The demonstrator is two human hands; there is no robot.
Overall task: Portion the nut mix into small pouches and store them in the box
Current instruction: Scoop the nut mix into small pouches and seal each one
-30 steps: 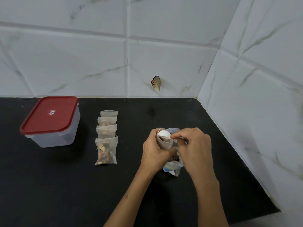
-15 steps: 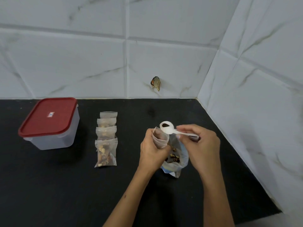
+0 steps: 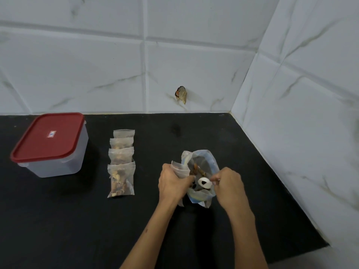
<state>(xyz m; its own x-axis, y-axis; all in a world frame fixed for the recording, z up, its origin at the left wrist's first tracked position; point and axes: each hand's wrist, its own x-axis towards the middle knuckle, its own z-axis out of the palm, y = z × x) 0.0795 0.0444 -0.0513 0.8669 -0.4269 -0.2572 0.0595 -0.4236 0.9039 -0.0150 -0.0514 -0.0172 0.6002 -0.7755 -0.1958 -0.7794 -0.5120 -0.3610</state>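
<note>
My left hand (image 3: 172,184) grips a small clear pouch (image 3: 181,169), held upright with its mouth open beside the big bag. The large nut mix bag (image 3: 202,166) stands open on the black counter, nuts visible inside. My right hand (image 3: 228,186) pinches the handle of a white spoon (image 3: 204,182), whose bowl sits low inside the bag's mouth with a dark bit in it. Several filled pouches (image 3: 121,163) lie in an overlapping row to the left. The clear box with a red lid (image 3: 49,143) stands shut at the far left.
The black counter (image 3: 77,220) ends at white tiled walls behind and on the right, meeting in a corner. A small brownish object (image 3: 181,94) sticks to the back wall above the counter.
My right hand has brought the spoon down from above the small pouch into the big bag. The left hand has kept hold of the pouch, a little lower.
</note>
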